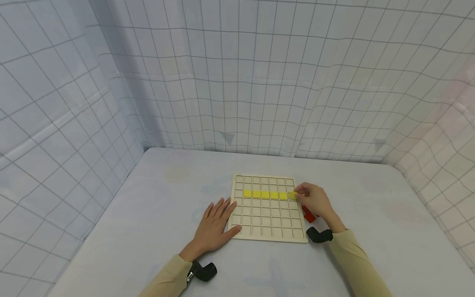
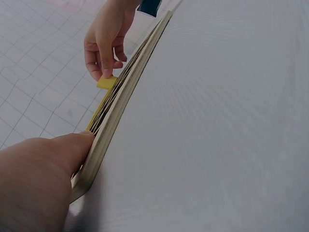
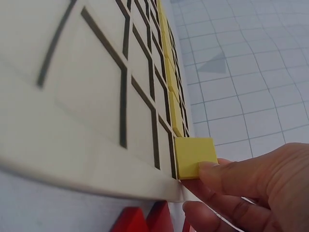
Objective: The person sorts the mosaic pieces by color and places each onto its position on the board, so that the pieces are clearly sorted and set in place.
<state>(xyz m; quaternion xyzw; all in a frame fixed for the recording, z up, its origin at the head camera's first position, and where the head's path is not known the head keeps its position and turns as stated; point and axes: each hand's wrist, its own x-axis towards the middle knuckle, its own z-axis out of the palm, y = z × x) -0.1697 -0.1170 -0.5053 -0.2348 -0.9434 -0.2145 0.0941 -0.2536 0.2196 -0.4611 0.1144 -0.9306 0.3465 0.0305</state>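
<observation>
A pale wooden grid board lies on the table, with a row of several yellow square tiles set in its cells. My right hand is at the board's right edge and pinches another yellow tile between thumb and fingers. In the right wrist view that tile is tilted up at the end of the row, over the last cell. My left hand rests with spread fingers on the board's left edge; its thumb touches the rim in the left wrist view.
Red pieces lie beside the board's right edge, partly under my right hand. A white table extends around the board. Grid-patterned white curtains stand behind and at both sides.
</observation>
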